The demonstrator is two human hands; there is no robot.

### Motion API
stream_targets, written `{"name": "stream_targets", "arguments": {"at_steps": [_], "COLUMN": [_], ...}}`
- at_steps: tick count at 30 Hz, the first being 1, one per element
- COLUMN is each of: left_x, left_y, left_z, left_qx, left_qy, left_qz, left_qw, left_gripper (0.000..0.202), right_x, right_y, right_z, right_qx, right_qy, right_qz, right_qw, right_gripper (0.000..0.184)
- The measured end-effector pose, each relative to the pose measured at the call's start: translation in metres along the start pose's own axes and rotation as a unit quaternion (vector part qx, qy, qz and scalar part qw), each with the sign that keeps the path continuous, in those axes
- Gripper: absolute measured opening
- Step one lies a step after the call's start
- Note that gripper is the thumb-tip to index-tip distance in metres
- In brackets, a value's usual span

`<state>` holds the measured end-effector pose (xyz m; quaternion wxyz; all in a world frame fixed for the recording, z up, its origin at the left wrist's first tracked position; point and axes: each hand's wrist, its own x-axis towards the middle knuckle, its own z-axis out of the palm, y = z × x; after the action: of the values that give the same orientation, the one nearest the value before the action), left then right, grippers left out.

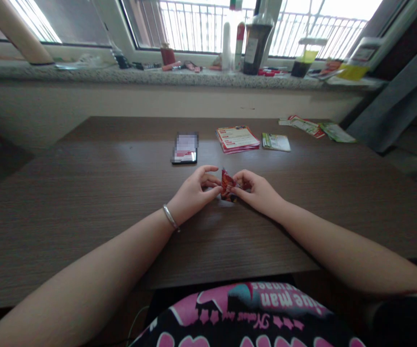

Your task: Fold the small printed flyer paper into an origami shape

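Observation:
Between my hands, a small piece of red and dark printed paper (227, 187) stands folded above the table, its upper end narrowing to a point. My left hand (203, 185), with a silver bracelet at the wrist, pinches its left edge between thumb and fingers. From the other side my right hand (254, 189) grips the paper, thumb in front and fingers curled behind. Beyond them lie a stack of red-edged printed cards (237, 140) and a smaller pale green and white stack (276, 142). A phone (185, 148) with a lit screen rests farther left.
Several printed strips (304, 126) and green packets (336, 132) lie at the table's far right. Bottles, including a dark one (257, 46), and small items line the stone windowsill (96, 74). The brown wooden table (85, 193) reaches from my body to the wall.

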<state>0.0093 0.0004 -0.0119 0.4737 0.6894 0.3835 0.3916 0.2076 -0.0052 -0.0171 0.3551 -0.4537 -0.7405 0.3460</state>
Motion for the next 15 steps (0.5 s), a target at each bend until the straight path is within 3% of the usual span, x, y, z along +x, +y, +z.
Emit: {"name": "stream_targets", "arguments": {"at_steps": [3,6,15], "left_x": [-0.001,-0.003,-0.010], "left_y": [0.002,0.007,0.020], "left_z": [0.003,0.005,0.006], "left_qx": [-0.026,-0.031,-0.017], "left_qy": [-0.022,-0.027,0.022], "left_qz": [0.009,0.006,0.025], "left_qw": [0.999,0.999,0.999], "left_gripper": [0.034,0.020,0.019], "right_x": [-0.001,-0.003,-0.011], "right_y": [-0.001,-0.005,-0.018], "right_z": [0.004,0.006,0.002], "right_qx": [0.071,0.102,0.004], "right_qy": [0.007,-0.021,-0.068], "right_qz": [-0.004,0.007,-0.007], "right_qw": [0.997,0.995,0.998], "right_gripper": [0.035,0.029,0.016]}}
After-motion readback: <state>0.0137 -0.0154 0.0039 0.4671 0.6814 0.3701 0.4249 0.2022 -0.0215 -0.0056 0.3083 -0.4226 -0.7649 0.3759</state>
